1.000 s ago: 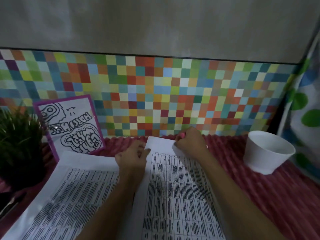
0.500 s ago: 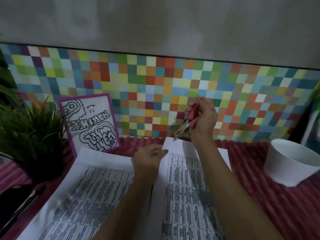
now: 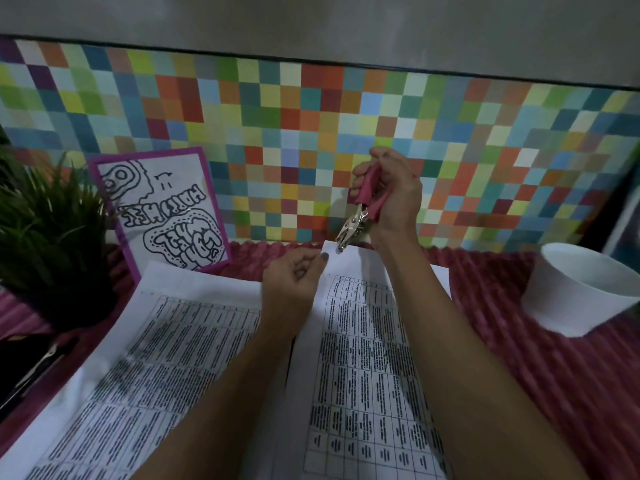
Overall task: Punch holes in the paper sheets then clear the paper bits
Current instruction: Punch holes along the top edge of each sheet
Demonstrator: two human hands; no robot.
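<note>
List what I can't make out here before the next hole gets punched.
Head view only:
Whether the hole punch tip already bites the right sheet: too small, dim.
Any paper bits: too small, dim.
Inside of the white bowl: hidden by its own wall, cut by the frame edge.
The dark object at left: shadowed, cut off.
Printed text: blurred.

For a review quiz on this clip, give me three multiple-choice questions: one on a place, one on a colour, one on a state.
1. Where is the white bowl? A) right of the printed sheets B) behind the plant C) on a sheet
2. What colour are the handles of the hole punch? A) blue B) pink C) black
3. What is the right hand doing? A) lying flat B) gripping the hole punch C) lifting the bowl
Key: 1 A, it sits at far right; 2 B, pink shows within the grip; 3 B, its grip is curled round the handles.
</note>
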